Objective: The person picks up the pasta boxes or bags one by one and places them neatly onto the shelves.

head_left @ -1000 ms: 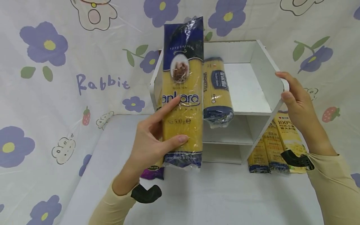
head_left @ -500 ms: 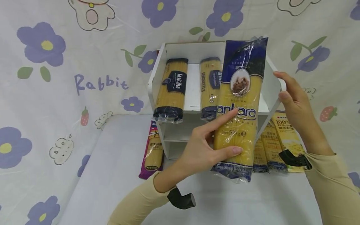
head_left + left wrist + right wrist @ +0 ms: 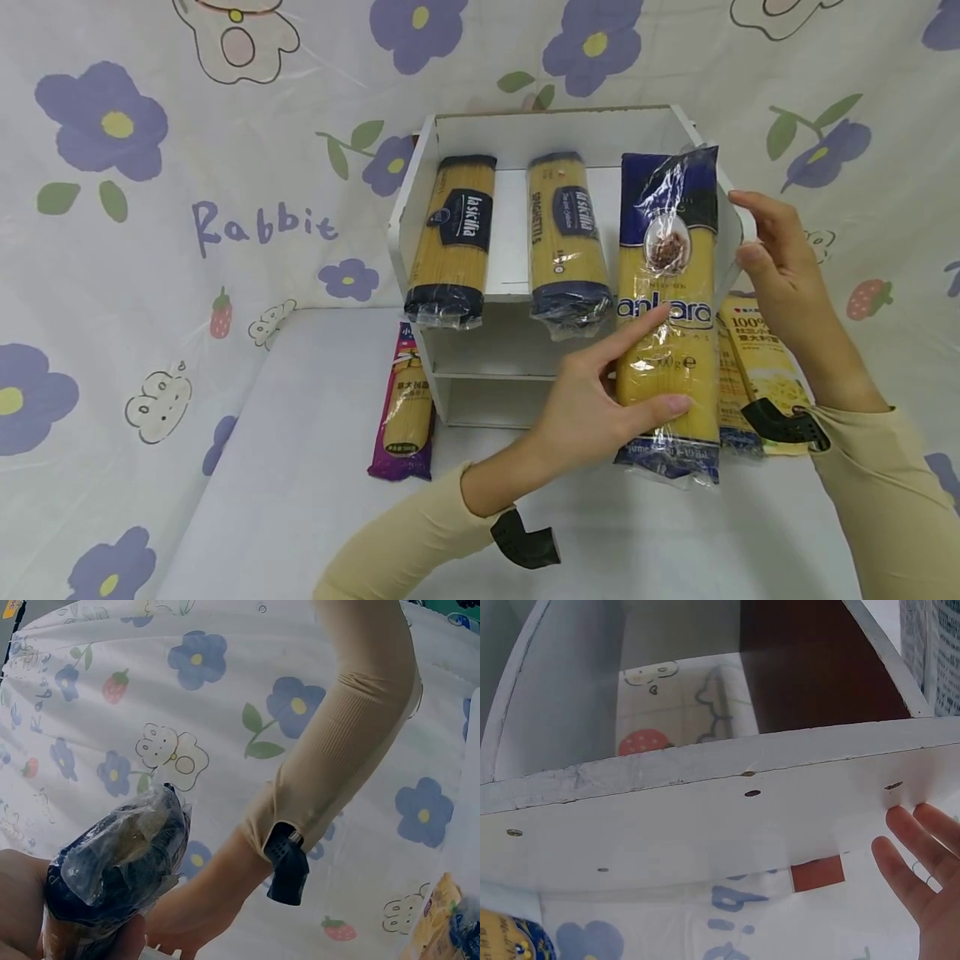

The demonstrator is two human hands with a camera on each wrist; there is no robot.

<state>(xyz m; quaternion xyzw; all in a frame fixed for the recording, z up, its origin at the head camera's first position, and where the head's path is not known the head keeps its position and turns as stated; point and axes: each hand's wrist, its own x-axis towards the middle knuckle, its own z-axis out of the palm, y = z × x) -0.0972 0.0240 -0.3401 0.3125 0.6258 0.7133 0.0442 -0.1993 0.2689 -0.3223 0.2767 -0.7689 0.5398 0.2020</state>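
My left hand (image 3: 600,400) grips a blue and yellow bag of ankara spaghetti (image 3: 667,275), thumb and index finger across its front. The bag stands upright before the right end of the white shelf unit (image 3: 637,133). In the left wrist view, only the crinkled end of the spaghetti bag (image 3: 120,855) shows. My right hand (image 3: 787,275) holds the front edge of the shelf's right side panel. Seen from the right wrist, its fingers (image 3: 911,862) touch the panel's outer face. Two la sicilia spaghetti packs (image 3: 453,242) (image 3: 567,242) lie on the top shelf.
A purple pasta bag (image 3: 405,408) leans at the unit's left on the white table (image 3: 300,467). More yellow pasta packs (image 3: 765,358) stand at its right, partly hidden by my right arm. Lower compartments (image 3: 487,342) sit under the top shelf. A flower-printed cloth (image 3: 262,150) hangs behind.
My left hand has carried the ankara spaghetti bag from the left side to the right and a little lower, uncovering the left la sicilia pack. The right hand has stayed on the panel.
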